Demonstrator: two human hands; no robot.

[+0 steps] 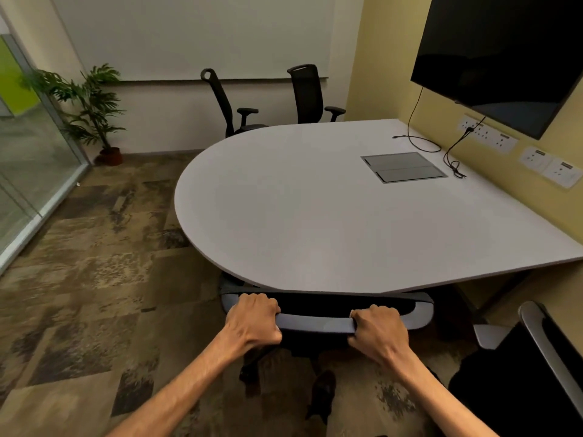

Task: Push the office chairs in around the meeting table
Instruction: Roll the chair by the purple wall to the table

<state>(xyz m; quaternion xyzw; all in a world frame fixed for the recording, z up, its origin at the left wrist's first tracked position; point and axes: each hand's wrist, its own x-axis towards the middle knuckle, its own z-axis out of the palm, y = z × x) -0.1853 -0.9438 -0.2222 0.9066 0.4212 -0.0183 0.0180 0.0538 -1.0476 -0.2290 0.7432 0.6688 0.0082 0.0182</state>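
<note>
A grey-white meeting table (299,216) with a rounded end fills the middle of the view. Directly below me, a black office chair with a grey top rail (315,323) stands tucked against the table's near edge, its seat hidden under the tabletop. My left hand (252,320) and my right hand (378,332) both grip that rail. Two black mesh chairs stand on the far side: one (224,105) is turned sideways and stands back from the table, the other (309,96) is close to the edge. A fourth chair (536,351) shows at the lower right.
A large dark screen (504,58) hangs on the yellow wall at right, above sockets and cables (454,152). A grey cable hatch (403,167) sits in the tabletop. A potted plant (94,108) stands in the far left corner by a glass partition (31,171). Patterned carpet covers the floor.
</note>
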